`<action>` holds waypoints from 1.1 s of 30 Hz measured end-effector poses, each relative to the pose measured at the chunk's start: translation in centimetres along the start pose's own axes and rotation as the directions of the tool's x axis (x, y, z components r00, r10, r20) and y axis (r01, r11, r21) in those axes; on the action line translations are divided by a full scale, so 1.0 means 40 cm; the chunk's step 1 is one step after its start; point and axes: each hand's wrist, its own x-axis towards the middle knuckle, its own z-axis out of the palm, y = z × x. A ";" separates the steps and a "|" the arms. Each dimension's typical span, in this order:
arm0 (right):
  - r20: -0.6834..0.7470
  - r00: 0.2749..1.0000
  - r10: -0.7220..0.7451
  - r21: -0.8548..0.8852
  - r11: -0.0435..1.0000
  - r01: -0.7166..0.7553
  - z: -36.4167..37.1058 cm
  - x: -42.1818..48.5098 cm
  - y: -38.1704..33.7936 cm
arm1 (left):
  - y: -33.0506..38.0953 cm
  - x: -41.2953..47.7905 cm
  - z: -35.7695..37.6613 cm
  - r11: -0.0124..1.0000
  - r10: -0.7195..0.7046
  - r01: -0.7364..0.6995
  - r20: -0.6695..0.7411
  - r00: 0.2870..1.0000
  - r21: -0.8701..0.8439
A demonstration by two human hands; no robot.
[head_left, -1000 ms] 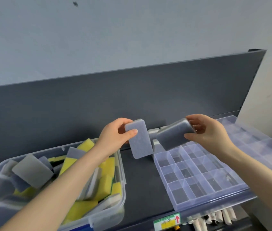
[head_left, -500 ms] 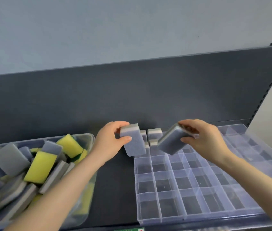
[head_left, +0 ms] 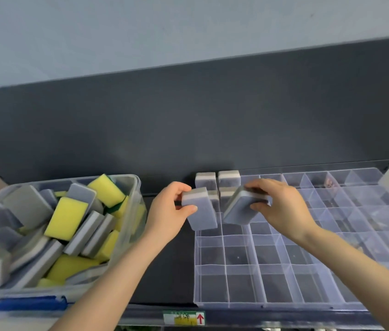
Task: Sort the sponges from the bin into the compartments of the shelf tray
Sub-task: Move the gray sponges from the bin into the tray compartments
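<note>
We pinch a grey sponge in our left hand and grip a second sponge in our right hand, the tray beneath both hands on the dark shelf.

The left hand pinches a sponge near its top end, thumb on the near face and fingers curled behind, the bare forearm running down and left. The right hand grips a second sponge from above, fingers over the upper edge, thumb on the near face
</note>
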 end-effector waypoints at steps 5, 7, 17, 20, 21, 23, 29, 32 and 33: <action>0.044 0.999 0.029 -0.016 0.999 -0.029 0.027 -0.001 0.000 | -0.008 -0.005 0.016 1.000 -0.009 0.009 0.056 0.998 0.012; 0.061 0.998 0.030 -0.024 0.999 -0.028 0.037 0.000 -0.003 | -0.007 -0.002 0.015 1.000 -0.003 0.002 0.064 0.998 0.012; 0.096 0.995 -0.016 -0.132 0.991 0.028 0.067 0.016 -0.007 | -0.031 0.003 0.032 0.997 0.041 -0.051 0.152 0.988 0.063; 0.118 0.992 -0.035 -0.175 0.983 0.056 0.080 0.021 -0.008 | -0.043 0.002 0.044 0.990 0.064 -0.085 0.173 0.983 0.114; 0.126 0.991 -0.038 -0.191 0.980 0.062 0.085 0.022 -0.007 | -0.046 0.001 0.049 0.987 0.069 -0.093 0.181 0.981 0.128; 0.137 0.989 -0.049 -0.212 0.974 0.078 0.095 0.023 -0.005 | -0.052 0.000 0.059 0.981 0.087 -0.118 0.196 0.977 0.154; 0.154 0.986 -0.058 -0.211 0.973 0.091 0.118 0.023 0.004 | -0.073 -0.002 0.088 0.957 0.120 -0.174 0.229 0.966 0.232; 0.187 0.981 -0.053 -0.219 0.971 0.094 0.132 0.011 0.009 | -0.083 -0.004 0.099 0.951 0.125 -0.178 0.215 0.969 0.252; 0.190 0.980 -0.054 -0.217 0.971 0.096 0.137 0.006 0.011 | -0.087 -0.004 0.102 0.951 0.125 -0.176 0.208 0.970 0.253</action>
